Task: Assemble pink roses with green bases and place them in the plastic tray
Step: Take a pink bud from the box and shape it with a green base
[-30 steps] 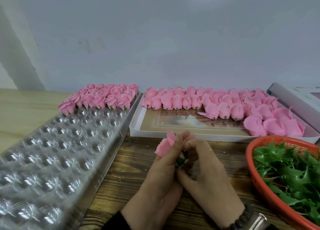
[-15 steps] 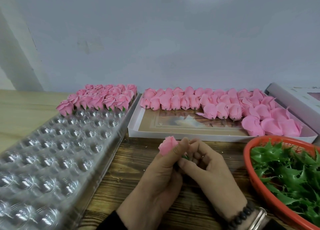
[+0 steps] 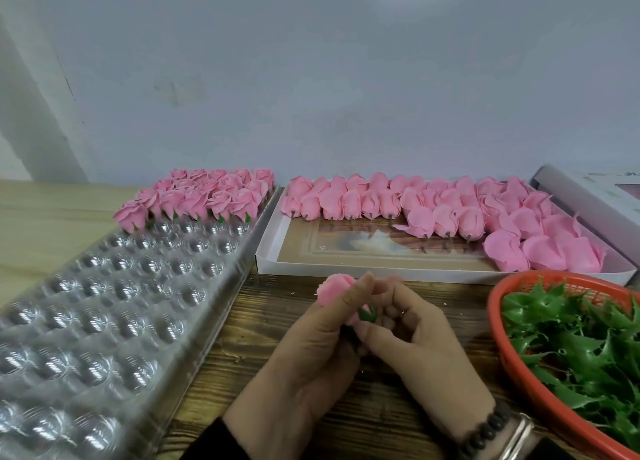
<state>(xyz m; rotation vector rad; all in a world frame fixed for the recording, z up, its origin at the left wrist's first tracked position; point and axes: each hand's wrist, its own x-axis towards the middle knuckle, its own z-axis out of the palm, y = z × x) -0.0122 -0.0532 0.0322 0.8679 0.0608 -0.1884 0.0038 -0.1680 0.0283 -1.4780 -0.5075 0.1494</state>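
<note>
- Hands meet low over the tabletop (image 3: pixel 270 307): the left hand (image 3: pixel 311 362) pinches a pink rose (image 3: pixel 334 291) between thumb and curled fingers (image 3: pixel 351 295), bloom pointing up and away, probably so its underside faces the other hand.
- The right hand (image 3: pixel 415 338) has its fingers curled in at the rose's underside, pinching the green base (image 3: pixel 367 314) there; seating it looks like the step in hand.
- The plastic tray (image 3: pixel 114 307) lies to the left; finished roses (image 3: pixel 204 196) fill only its far rows, and the nearer cups are unfilled.
- Bare rose heads (image 3: pixel 433 206) lie in a white box (image 3: pixel 346 272) straight ahead, and loose green bases (image 3: pixel 581 348) fill an orange basket (image 3: pixel 498 321) just beside the right hand, each supply within easy reach.
- No brand or writing can be read; the print inside the box is too faint.
</note>
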